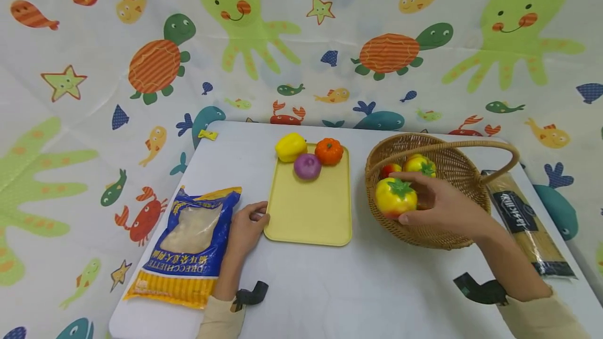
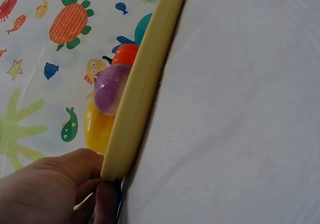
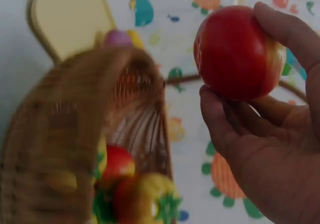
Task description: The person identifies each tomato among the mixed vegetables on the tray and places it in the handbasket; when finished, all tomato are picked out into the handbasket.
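In the head view my right hand (image 1: 435, 205) grips a yellow-and-red toy fruit with a green leafy top (image 1: 393, 200), over the front left of the wicker basket (image 1: 457, 169). The right wrist view shows the fruit's red underside between thumb and fingers, raised above the rim. Inside the basket lie another yellow leafy-topped fruit (image 1: 421, 164) and a small red fruit (image 1: 390, 170). My left hand (image 1: 247, 226) pinches the left edge of the pale yellow tray (image 1: 311, 213). On the tray's far end sit a purple onion (image 1: 308, 167), an orange pumpkin (image 1: 328, 151) and a yellow toy vegetable (image 1: 290, 147).
A blue-and-yellow bag of orecchiette pasta (image 1: 188, 247) lies at the left, close to my left forearm. Right of the basket is a pack of long pasta (image 1: 527, 224). The basket's handle (image 1: 490, 144) arches over its opening. A small yellow item (image 1: 208, 135) lies at the far left corner.
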The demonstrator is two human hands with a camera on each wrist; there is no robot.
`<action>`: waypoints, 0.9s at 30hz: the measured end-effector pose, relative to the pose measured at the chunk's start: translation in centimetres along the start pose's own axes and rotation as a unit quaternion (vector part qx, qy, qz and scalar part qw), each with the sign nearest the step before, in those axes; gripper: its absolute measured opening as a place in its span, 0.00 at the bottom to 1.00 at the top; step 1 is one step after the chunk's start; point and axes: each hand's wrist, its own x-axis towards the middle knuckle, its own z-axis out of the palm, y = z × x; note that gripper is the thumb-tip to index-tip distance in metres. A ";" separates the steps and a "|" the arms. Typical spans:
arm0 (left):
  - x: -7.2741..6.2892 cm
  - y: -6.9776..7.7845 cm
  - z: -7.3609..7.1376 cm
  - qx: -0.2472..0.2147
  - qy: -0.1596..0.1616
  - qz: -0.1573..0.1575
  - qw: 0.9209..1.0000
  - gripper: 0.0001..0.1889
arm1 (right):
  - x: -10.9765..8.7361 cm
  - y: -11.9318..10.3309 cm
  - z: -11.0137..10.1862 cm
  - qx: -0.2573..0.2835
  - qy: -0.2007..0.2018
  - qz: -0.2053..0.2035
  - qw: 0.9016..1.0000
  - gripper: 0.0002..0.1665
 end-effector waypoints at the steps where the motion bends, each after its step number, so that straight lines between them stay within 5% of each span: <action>1: 0.0 0.0 0.0 0.000 0.000 0.000 1.000 0.18 | -0.2 0.4 -0.7 -0.005 0.001 -0.002 1.000 0.44; 12: -0.2 0.4 -0.2 0.000 0.001 -0.008 1.000 0.18 | 1.4 2.8 -5.5 -0.051 0.056 0.061 0.995 0.44; 20: -0.2 0.8 -0.3 -0.003 -0.005 -0.015 1.000 0.18 | 4.2 3.1 -6.3 -0.024 0.058 0.082 0.995 0.46; 27: -0.2 0.8 -0.3 -0.003 -0.005 -0.019 1.000 0.18 | 6.0 3.7 -6.0 -0.064 0.055 0.066 0.994 0.43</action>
